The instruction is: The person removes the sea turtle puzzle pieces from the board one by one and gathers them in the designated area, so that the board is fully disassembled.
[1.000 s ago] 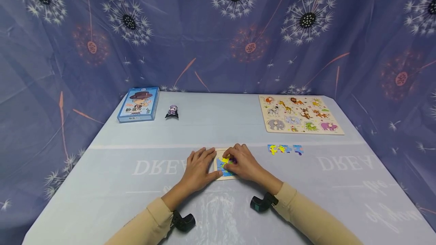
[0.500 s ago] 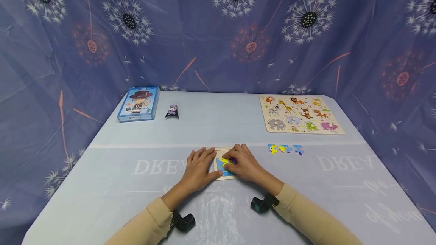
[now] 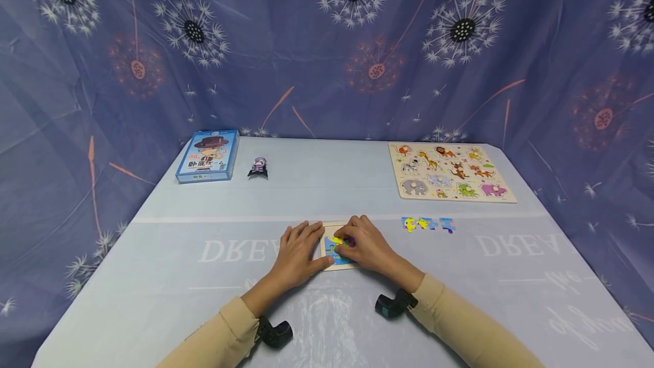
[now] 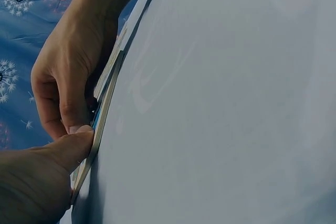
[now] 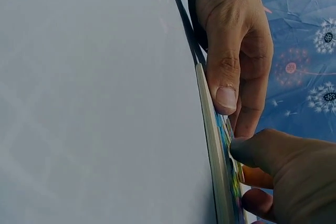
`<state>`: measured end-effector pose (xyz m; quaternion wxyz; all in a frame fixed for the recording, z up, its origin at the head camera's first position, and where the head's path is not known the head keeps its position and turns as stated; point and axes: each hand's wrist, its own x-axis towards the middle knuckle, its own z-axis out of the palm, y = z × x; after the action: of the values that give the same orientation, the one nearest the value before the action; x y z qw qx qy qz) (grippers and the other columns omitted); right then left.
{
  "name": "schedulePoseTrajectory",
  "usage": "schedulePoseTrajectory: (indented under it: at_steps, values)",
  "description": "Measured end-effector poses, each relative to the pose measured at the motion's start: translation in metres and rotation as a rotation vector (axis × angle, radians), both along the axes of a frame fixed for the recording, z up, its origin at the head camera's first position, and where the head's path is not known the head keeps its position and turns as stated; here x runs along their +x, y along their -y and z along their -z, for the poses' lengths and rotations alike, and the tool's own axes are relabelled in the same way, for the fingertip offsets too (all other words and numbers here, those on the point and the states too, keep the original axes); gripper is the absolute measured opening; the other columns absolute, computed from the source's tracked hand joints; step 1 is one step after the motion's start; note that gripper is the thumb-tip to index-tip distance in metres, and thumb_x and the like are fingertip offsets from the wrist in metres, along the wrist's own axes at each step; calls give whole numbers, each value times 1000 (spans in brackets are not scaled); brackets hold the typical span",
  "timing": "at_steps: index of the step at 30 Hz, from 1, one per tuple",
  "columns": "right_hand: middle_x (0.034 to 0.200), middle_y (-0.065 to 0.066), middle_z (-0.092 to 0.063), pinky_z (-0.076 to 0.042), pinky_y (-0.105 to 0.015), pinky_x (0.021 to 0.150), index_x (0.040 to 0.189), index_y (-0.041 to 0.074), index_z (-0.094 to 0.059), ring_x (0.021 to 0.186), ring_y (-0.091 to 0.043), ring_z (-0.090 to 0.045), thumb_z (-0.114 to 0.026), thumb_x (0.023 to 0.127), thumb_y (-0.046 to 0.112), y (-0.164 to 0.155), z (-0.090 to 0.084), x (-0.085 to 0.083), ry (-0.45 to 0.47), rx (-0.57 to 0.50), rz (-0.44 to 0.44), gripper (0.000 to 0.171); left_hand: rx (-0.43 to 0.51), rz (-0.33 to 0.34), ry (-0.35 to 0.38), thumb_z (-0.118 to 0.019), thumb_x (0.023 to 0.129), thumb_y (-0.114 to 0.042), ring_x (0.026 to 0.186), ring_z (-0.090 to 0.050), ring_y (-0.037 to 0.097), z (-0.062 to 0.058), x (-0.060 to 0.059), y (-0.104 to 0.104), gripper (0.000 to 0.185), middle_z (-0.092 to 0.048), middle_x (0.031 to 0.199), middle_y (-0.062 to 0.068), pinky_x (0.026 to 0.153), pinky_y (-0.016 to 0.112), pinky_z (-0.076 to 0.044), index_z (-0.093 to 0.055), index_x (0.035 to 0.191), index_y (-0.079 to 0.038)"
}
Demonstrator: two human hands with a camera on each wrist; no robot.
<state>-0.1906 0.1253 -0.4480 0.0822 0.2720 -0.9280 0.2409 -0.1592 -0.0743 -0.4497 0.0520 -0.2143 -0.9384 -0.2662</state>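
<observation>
Almost nothing has been moved since the earlier frames: both hands are kept on the small puzzle board near the middle of the table, at its near side. The left hand is laid flat at the board's left edge, fingers spread, thumb pressed against the rim. The right hand is bent over the board, its fingertips pressed on a yellow piece; whether the piece is pinched cannot be told.

In the left wrist view the thumb is seen against the board edge, which is hidden from the head camera.

Three loose pieces are counted to the right; one animal puzzle, one box and one figurine are set farther back.
</observation>
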Motion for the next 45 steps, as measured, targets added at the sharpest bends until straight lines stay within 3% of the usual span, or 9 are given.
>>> schedulePoseTrajectory:
  at_steps: [3,8,12,16,28,45]
  values:
    - [83,5,-57,-38,-22,66,96,16,-73,77,-8,-42,-77,76,28,-2,-1,0,-2,-12,-9,24,-1,-2,-1,-68,82,-45,137,-34,35,0,0,0,68,-46,144,6,110,63,-18,-51,135,-7]
    - [86,3,-59,-41,-25,70,100,16,-72,80,-9,-46,-76,78,26,-15,-11,2,69,-88,11,24,4,3,4,-68,82,-45,138,-33,36,-1,1,0,69,-46,145,7,110,63,-17,-50,137,-7]
    - [88,3,-59,-42,-26,71,103,18,-72,84,-12,-49,-75,79,24,-38,-19,5,98,-116,66,25,12,8,4,-68,81,-44,138,-33,36,-1,0,0,69,-45,145,7,110,63,-16,-49,137,-7]
    - [90,2,-59,-42,-28,71,103,18,-72,87,-14,-50,-76,79,21,-67,-23,8,68,-117,98,25,19,4,5,-69,81,-43,138,-32,36,-1,1,0,69,-46,145,7,110,62,-16,-50,137,-7]
    - [88,1,-59,-38,-26,67,100,17,-72,83,-13,-47,-76,77,18,-144,-11,14,21,-23,185,23,14,3,11,-68,81,-44,138,-33,36,2,1,1,70,-46,145,8,110,62,-16,-49,137,-6]
    - [85,4,-56,-37,-28,69,102,18,-72,82,-13,-47,-76,78,19,-164,-3,15,85,51,219,25,21,5,19,-69,81,-43,137,-33,37,0,2,0,69,-46,145,8,110,63,-16,-50,136,-6]
